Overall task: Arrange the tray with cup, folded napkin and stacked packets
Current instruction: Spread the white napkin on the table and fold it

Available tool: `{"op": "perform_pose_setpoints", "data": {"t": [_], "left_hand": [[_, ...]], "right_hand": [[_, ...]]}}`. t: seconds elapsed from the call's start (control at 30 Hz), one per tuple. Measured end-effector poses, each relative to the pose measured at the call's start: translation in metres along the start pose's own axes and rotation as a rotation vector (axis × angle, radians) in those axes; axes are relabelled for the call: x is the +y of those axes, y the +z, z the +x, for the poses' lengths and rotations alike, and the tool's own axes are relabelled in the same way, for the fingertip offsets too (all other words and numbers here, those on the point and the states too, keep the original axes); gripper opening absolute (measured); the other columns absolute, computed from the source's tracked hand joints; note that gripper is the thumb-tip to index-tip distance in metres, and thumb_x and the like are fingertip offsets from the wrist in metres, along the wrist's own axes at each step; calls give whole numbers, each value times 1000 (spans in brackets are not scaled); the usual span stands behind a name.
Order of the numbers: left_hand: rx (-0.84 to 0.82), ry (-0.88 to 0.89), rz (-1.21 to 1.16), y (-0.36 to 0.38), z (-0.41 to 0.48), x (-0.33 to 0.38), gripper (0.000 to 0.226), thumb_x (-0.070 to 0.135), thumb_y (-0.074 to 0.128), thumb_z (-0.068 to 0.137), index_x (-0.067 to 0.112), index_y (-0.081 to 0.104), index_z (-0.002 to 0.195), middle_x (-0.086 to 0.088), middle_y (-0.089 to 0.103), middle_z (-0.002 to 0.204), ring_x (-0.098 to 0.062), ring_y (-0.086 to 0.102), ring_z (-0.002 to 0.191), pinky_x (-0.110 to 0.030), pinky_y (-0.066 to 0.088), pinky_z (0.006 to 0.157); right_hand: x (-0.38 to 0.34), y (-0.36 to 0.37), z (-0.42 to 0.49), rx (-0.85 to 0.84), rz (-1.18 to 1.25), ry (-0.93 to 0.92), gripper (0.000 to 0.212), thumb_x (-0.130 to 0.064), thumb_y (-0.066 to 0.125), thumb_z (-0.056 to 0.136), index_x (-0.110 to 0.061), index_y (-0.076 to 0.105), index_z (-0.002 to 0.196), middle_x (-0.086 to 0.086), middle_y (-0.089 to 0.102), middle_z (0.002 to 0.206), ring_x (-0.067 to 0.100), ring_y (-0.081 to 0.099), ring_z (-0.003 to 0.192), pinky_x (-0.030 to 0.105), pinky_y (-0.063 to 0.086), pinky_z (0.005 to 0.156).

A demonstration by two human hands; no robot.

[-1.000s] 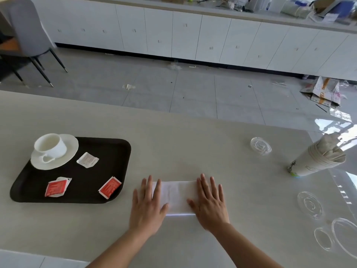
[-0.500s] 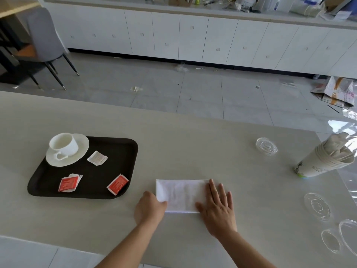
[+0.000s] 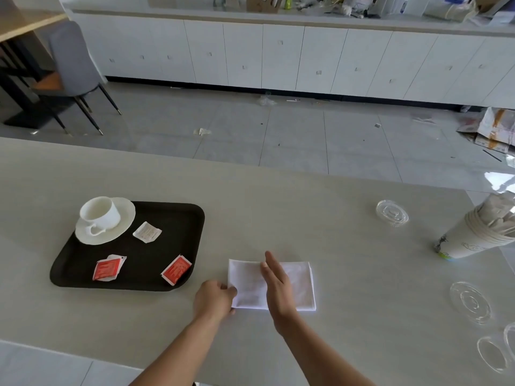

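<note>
Napkin (image 3: 298, 285) white, folded rectangular, flat beside black tray (image 3: 192, 218)

Black tray (image 3: 156, 254), folded white napkin (image 3: 298, 285) lying flat just right of it.
White cup (image 3: 100, 213) upright on its saucer (image 3: 124, 222) in the far-left corner; one white packet (image 3: 147, 232) near it, two red packets (image 3: 106, 269) (image 3: 176, 270) along the near side, all apart.

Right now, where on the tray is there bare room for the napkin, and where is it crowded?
Widest bare patch: the far-right part of the tray, between the white packet and the right rim. A narrower strip lies between that packet and the red packets. Crowded: far-left corner, taken by cup and saucer, and the near edge.
</note>
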State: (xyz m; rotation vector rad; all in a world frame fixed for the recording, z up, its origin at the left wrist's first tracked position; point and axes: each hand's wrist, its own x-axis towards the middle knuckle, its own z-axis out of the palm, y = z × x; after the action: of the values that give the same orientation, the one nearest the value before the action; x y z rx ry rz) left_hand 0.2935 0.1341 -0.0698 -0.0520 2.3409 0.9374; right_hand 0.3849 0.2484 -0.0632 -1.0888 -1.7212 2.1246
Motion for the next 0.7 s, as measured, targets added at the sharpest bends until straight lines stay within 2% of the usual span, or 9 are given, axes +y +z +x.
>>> {"op": "perform_pose_setpoints", "data": {"t": [0.1,0.23,0.37,0.47,0.53,0.57,0.63,0.67,0.7], "left_hand": [[-10,-10,-79,1,-2,0,11,16,61,78,5,60,78,-10,71,61,-23,69,46,-41,58,62],[1,-24,-171,6,-7,-2,5,12,62,76,7,62,78,-8,72,62,-23,69,47,-42,60,56],[25,-12,-182,6,-8,-2,4,12,64,75,10,64,79,-6,71,68,-19,70,48,-45,62,56],[38,16,-164,6,-8,-2,4,12,63,70,10,64,74,-4,70,59,-21,69,49,-46,61,58],[58,49,-125,6,-9,0,4,13,63,70,13,64,73,-1,70,55,-18,67,46,-38,59,57],[75,77,-95,5,-10,1,4,14,63,71,16,64,74,0,70,56,-16,67,47,-33,56,56],[118,151,-52,5,-13,3,7,14,64,73,19,65,78,4,71,64,-16,67,57,-29,51,55],[139,184,-44,6,-14,4,9,15,64,73,21,65,80,5,71,68,-16,67,62,-28,48,55],[158,210,-48,6,-17,7,10,16,64,74,22,64,81,7,70,71,-15,66,66,-28,46,55]], "right_hand": [[15,0,-19,18,29,-17,50,-34,52,100,-28,39,148,-16,40,152,-2,37,137,19,29,106],[36,5,-45,66,3,-19,48,-23,53,101,-23,42,147,-15,42,150,-8,37,134,8,34,99],[34,9,-50,156,-13,-96,43,-22,51,101,-24,46,144,-20,47,144,-9,40,132,13,34,102],[33,5,-48,159,-7,-11,38,-25,52,101,-22,52,139,-19,53,136,-12,47,121,6,37,92],[25,-8,-44,266,-61,-55,33,-18,58,97,-24,60,130,-17,62,125,-15,56,106,2,42,81],[21,-19,-40,372,-134,-116,31,-13,61,94,-25,64,123,-13,67,118,-10,62,97,4,45,75],[17,-48,-30,568,-390,-242,30,-7,65,88,-24,66,113,-4,69,107,7,66,85,20,51,70],[16,-62,-25,612,-532,-260,30,-8,67,86,-21,66,113,-2,67,107,14,64,85,29,52,71],[15,-74,-20,610,-651,-228,30,-11,68,85,-19,66,114,-1,65,109,19,63,88,32,52,72]]}}
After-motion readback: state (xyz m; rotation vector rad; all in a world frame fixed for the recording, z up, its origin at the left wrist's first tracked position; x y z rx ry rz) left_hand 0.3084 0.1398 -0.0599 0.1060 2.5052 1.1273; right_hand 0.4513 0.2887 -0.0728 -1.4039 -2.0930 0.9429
